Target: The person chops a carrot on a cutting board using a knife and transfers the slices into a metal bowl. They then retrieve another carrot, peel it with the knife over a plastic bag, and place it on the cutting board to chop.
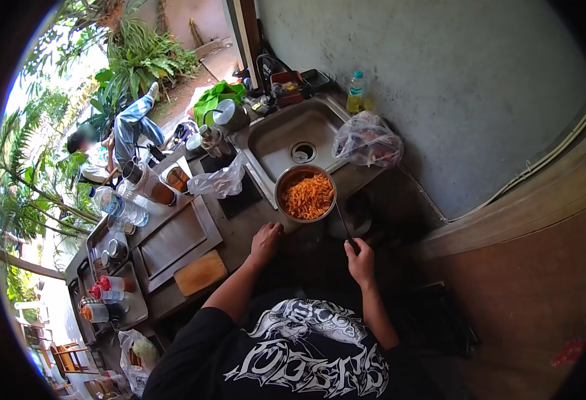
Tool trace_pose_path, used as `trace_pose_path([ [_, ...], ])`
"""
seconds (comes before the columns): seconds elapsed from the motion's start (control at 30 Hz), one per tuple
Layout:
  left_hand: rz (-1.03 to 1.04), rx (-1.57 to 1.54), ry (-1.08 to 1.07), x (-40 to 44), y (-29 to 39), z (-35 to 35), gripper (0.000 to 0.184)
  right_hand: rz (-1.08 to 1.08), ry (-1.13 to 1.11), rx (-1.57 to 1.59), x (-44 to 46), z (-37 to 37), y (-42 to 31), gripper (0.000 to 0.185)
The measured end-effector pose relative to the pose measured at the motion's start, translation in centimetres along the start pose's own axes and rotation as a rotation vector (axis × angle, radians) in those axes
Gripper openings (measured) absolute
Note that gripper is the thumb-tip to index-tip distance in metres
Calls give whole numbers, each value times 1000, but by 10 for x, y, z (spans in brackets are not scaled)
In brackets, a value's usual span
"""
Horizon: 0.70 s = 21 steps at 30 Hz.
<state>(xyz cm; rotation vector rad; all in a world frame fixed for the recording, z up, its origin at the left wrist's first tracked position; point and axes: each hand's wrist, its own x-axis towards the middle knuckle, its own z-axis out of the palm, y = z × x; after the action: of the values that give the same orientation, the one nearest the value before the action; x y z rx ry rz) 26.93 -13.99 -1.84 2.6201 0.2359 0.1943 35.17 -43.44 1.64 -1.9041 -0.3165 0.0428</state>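
A round steel pan [279, 204] full of orange shredded food [308, 197] sits at the counter edge, just below the sink. My right hand [360, 259] is closed around a long thin handle [343, 223] with a dark grip, which runs up to the pan's right rim. Whether this handle belongs to the pan or to a utensil in it, I cannot tell. To the lower left of the pan, my left hand [266, 244] rests near the counter edge with its fingers curled in. What may be inside those fingers is hidden.
Above the pan is a steel sink [259, 140], with a plastic bag [369, 140] at its right. A wooden board [201, 273], a flat steel griddle [173, 245], water bottles [119, 205] and sauce bottles [109, 287] stand leftward. Another person [129, 133] sits beyond the counter.
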Motion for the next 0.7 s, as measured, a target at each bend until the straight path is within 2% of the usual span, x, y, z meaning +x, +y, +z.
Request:
trace_pose_path([
  [0.23, -41, 296, -77, 5, 14, 11, 14, 74, -10, 28, 11, 9, 3, 28],
  [0.33, -81, 269, -114, -2, 11, 12, 14, 53, -54, -1, 16, 22, 5, 30],
  [0.4, -99, 241, -79, -10, 7, 12, 14, -44, -52, -1, 17, 35, 9, 30],
  [0.63, -101, 3, -54, -9, -1, -1, 16, -8, -71, 5, 20, 45, 4, 29],
  [0.7, -25, -19, -72, -9, 0, -5, 16, 40, -99, 30, 20, 38, 0, 30],
])
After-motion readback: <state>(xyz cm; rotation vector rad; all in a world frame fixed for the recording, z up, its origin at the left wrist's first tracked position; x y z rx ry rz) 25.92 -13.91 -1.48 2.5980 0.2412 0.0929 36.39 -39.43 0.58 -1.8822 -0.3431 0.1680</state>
